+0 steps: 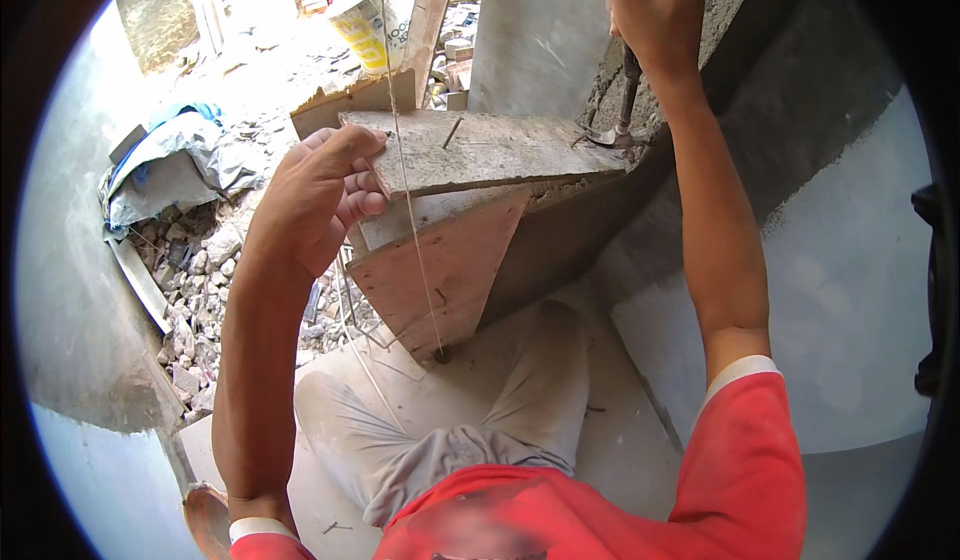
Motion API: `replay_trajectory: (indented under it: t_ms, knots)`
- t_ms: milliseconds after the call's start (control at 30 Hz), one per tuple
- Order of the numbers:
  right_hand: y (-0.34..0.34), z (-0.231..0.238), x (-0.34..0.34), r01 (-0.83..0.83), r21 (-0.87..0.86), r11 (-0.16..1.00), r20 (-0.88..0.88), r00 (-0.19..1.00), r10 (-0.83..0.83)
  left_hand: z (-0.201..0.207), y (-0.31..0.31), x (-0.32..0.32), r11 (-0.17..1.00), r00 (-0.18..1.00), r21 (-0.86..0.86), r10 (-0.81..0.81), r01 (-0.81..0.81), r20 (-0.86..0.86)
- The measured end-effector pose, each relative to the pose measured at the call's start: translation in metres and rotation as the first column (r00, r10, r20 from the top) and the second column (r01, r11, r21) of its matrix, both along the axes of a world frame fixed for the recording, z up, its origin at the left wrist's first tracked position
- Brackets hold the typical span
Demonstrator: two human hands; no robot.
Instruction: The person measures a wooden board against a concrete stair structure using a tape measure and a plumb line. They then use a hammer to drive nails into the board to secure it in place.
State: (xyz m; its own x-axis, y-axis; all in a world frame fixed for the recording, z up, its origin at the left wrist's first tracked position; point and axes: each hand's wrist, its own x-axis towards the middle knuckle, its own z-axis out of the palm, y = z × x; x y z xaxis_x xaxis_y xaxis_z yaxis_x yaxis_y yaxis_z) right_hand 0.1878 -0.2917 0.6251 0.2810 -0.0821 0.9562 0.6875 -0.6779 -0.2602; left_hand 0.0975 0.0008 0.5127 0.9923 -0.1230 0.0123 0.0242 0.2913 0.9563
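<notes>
My left hand [325, 195] pinches the left end of a worn, cement-stained wooden board [500, 150], thumb at its corner and fingers curled beside it. A bent nail [452, 133] sticks up from the board. Up at the right, my right hand [655, 20] is wrapped round a claw hammer's dark handle. The hammer's metal head [615, 138] is down at the board's right end, against rough concrete. Below the board stands a tapering reddish wooden panel [440, 270] with bent nails in it. A thin string [408, 185] runs down in front of both.
Broken rubble [195, 270] and a blue-grey tarp or sack [180, 160] lie to the left. A white and yellow bucket [370, 25] stands beyond, beside an upright timber [432, 20]. Plastered walls [860, 290] close in on the right. My legs rest on a pale surface beneath the panel.
</notes>
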Motion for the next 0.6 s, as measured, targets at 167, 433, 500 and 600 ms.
replay_trajectory:
  t_ms: [167, 433, 500, 600]
  knots:
    - [0.000, 0.000, 0.006, 0.021, -0.009, 1.000, 0.015, 1.000, -0.021, 0.011, -0.012, -0.002, 0.994, 0.990, 0.002, 0.107, -0.107, -0.089]
    - [-0.007, 0.005, 0.005, -0.153, 0.122, 0.981, -0.126, 0.978, 0.169, 0.024, -0.019, 0.000, 0.995, 0.992, 0.039, 0.087, -0.091, 0.091]
    - [-0.007, 0.008, 0.005, -0.164, 0.154, 0.974, -0.132, 0.974, 0.185, 0.033, -0.020, 0.005, 0.993, 0.989, 0.064, 0.086, -0.094, 0.122]
    - [-0.009, 0.012, 0.005, -0.118, 0.193, 0.974, -0.124, 0.982, 0.144, 0.045, -0.020, -0.001, 0.999, 0.997, -0.038, 0.041, -0.039, 0.064]
